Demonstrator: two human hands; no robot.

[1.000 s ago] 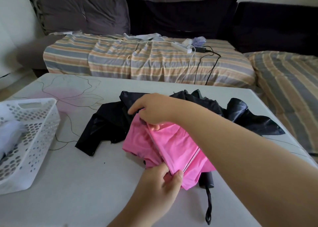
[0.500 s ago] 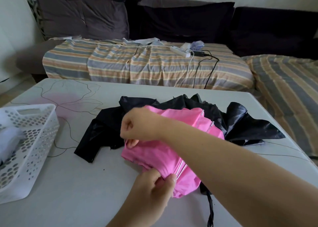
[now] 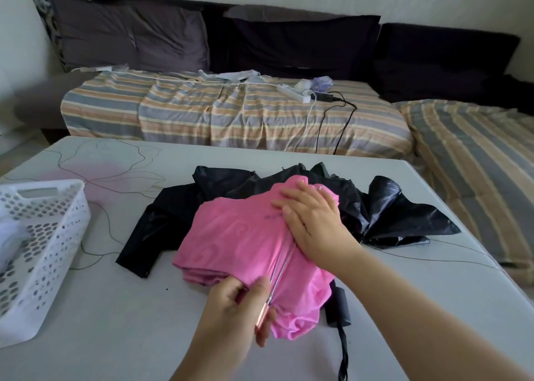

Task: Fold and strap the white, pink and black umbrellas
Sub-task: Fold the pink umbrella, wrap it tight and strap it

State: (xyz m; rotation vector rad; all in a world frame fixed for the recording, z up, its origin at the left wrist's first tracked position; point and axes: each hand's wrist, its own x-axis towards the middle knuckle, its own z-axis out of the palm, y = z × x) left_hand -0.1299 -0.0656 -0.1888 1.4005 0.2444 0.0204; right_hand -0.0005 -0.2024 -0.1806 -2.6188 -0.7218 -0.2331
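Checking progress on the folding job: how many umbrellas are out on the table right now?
2. The pink umbrella lies under both hands; the black umbrella is spread behind it. Something white sits in the basket, unclear what.

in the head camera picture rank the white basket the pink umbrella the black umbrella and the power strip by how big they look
1. black umbrella and pink umbrella: they look alike, and the pink one hides part of the black one, so no ranking.
2. white basket, cut off at the frame edge.
3. power strip, far off on the sofa, so its smallness is partly distance.
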